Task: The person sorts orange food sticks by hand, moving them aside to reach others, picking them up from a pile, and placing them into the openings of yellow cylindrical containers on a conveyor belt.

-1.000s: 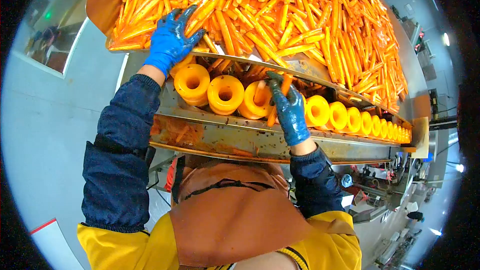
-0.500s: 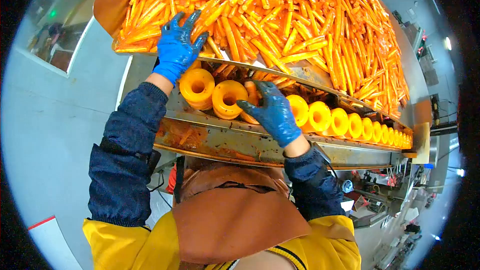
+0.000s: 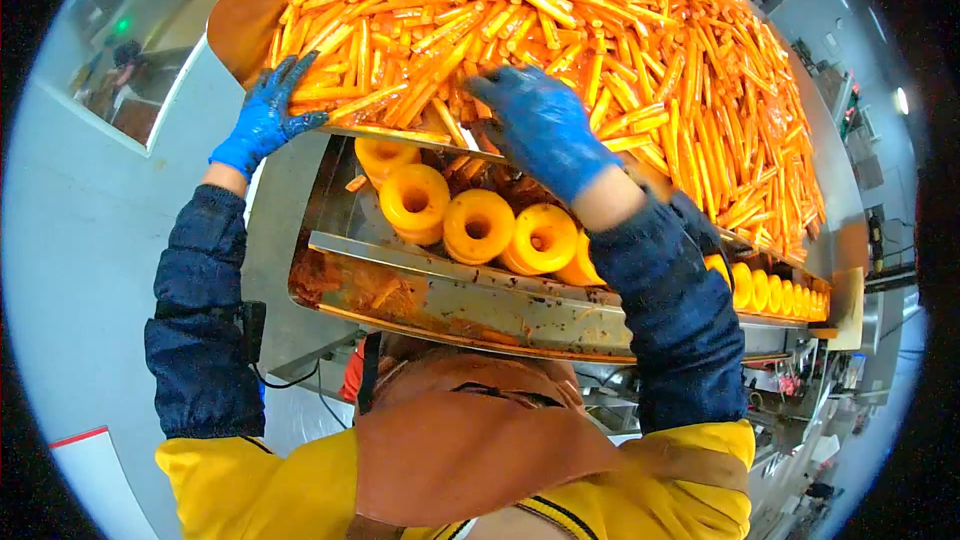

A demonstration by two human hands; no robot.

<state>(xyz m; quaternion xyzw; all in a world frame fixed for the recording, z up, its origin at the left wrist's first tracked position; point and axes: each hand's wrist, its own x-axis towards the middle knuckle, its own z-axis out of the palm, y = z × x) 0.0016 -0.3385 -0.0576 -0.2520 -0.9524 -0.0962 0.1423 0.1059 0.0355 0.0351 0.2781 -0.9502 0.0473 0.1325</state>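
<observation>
Orange sticks (image 3: 690, 140) look slippery, so grab their middles; left hand (image 3: 260, 126) has fingers spread, right hand (image 3: 547, 130) I can't tell.

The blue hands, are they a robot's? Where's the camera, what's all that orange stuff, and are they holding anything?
No robot here: they're a person's hands in blue gloves. The camera sits on that person's head, looking down, so you see their sleeves and brown apron too. A big heap of orange sticks lies on a tray. Below its near edge runs a row of yellow rings with holes. The left hand is spread open at the heap's edge, gripping nothing. The right hand is over the sticks; its fingers are partly hidden, so I can't tell whether it holds one.
</observation>
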